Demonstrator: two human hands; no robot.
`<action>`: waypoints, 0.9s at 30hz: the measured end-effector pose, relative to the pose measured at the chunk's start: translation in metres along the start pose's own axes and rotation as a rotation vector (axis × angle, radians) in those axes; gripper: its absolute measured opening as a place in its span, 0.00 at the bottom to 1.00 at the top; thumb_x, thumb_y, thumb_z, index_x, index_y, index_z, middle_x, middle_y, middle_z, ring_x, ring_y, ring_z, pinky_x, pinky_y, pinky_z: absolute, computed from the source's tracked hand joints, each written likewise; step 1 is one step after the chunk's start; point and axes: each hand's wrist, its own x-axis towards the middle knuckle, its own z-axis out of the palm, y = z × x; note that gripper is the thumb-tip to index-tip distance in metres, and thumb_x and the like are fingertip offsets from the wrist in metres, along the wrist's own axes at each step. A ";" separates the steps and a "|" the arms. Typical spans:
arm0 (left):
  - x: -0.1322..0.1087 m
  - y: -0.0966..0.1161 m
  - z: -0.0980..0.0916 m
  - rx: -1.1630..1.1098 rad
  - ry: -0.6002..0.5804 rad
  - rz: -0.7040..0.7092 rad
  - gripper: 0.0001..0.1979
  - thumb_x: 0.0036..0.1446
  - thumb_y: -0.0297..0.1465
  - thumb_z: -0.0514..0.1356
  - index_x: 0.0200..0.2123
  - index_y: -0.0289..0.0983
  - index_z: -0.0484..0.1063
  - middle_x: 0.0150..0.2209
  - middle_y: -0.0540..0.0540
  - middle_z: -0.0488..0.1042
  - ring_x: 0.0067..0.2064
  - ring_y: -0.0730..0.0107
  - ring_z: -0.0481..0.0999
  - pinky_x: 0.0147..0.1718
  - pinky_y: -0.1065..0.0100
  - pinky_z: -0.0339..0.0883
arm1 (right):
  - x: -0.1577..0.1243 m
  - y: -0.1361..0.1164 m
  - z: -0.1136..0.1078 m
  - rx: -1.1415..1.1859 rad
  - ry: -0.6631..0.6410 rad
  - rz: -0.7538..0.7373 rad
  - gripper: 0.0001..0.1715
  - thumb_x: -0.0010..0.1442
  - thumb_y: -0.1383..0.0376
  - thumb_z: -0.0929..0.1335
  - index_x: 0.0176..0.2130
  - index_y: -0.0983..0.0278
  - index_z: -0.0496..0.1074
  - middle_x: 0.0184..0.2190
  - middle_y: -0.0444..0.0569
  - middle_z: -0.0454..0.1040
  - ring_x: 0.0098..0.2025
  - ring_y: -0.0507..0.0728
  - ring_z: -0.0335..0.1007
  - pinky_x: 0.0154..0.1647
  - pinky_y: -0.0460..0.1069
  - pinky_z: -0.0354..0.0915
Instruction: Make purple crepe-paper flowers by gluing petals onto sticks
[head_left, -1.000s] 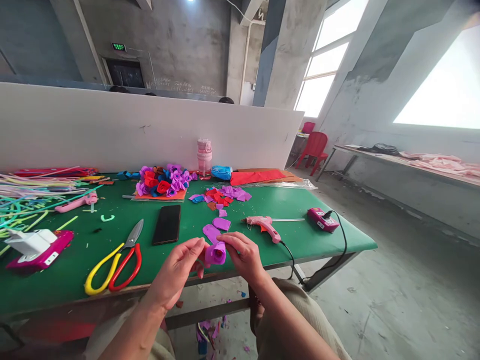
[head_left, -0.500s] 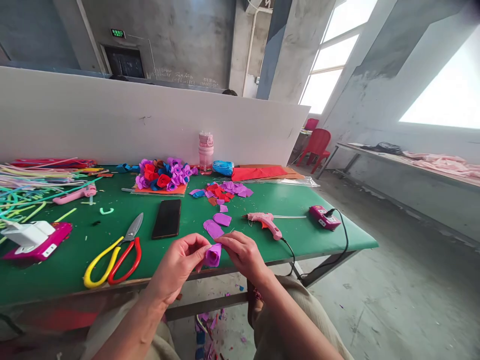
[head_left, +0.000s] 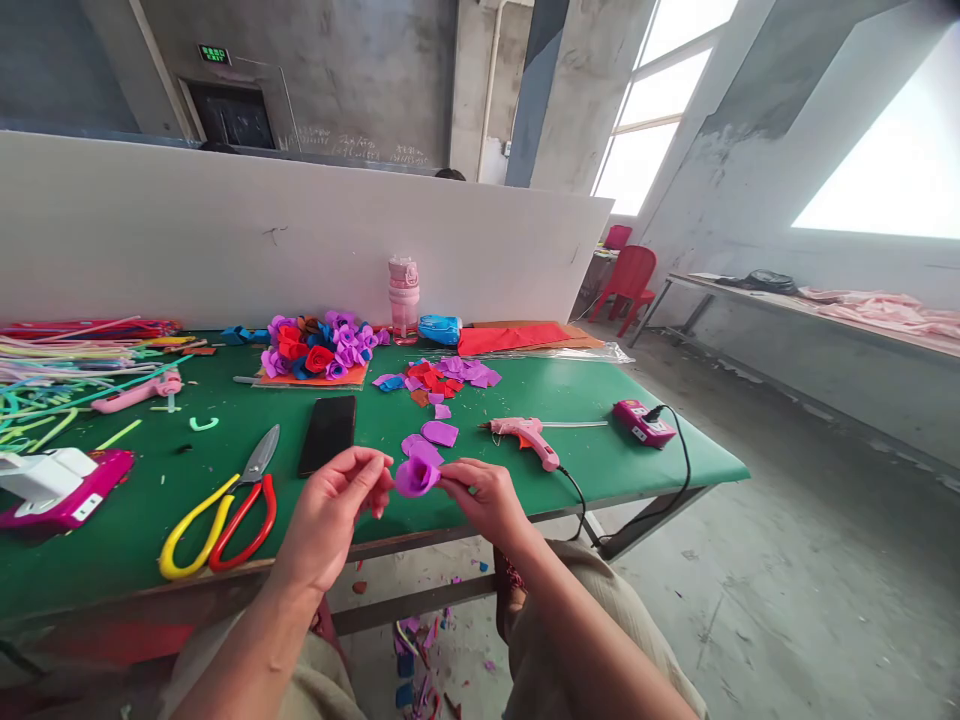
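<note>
A purple paper flower (head_left: 417, 474) with a rolled centre is held at its right side, low down, between the thumb and fingers of my right hand (head_left: 486, 497). Just left of the flower is my left hand (head_left: 335, 508), its thumb and fingertips drawn together at the petal's edge; I see nothing held in them. Behind the flower, loose purple petals (head_left: 439, 433) lie on the green table (head_left: 585, 385). A pink glue gun (head_left: 529, 437) rests to the right, with a clear glue stick in its back.
Scissors (head_left: 244, 510) with yellow and red handles and a black phone (head_left: 328, 435) lie left. Finished flowers (head_left: 322, 345), a petal pile (head_left: 450, 377) and a pink bottle (head_left: 404, 300) are behind. A magenta power block (head_left: 643, 423) sits right, its cable hanging past the table edge.
The purple flower has come up a little and turned, showing its opened petals. My left hand has drawn back left from it, while my right hand keeps its pinch. The view has shifted slightly.
</note>
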 end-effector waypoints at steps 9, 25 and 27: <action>0.005 -0.027 0.013 0.156 -0.034 0.123 0.14 0.51 0.40 0.62 0.37 0.37 0.77 0.36 0.44 0.77 0.38 0.66 0.73 0.35 0.70 0.66 | 0.003 0.001 0.030 0.573 0.170 0.398 0.17 0.52 0.53 0.70 0.30 0.64 0.77 0.23 0.46 0.75 0.20 0.50 0.61 0.18 0.45 0.60; 0.006 -0.015 0.006 -0.032 -0.143 0.053 0.13 0.44 0.38 0.68 0.31 0.35 0.78 0.35 0.42 0.79 0.37 0.63 0.75 0.38 0.64 0.68 | 0.008 -0.026 0.031 0.707 -0.161 0.431 0.22 0.53 0.50 0.68 0.29 0.66 0.75 0.21 0.42 0.70 0.16 0.45 0.52 0.15 0.42 0.53; 0.008 -0.017 0.004 -0.012 -0.016 0.142 0.13 0.43 0.37 0.68 0.32 0.35 0.77 0.34 0.44 0.79 0.37 0.65 0.75 0.38 0.66 0.68 | 0.010 -0.025 0.030 0.575 -0.068 0.368 0.18 0.53 0.53 0.69 0.34 0.65 0.75 0.25 0.44 0.72 0.20 0.47 0.58 0.20 0.43 0.57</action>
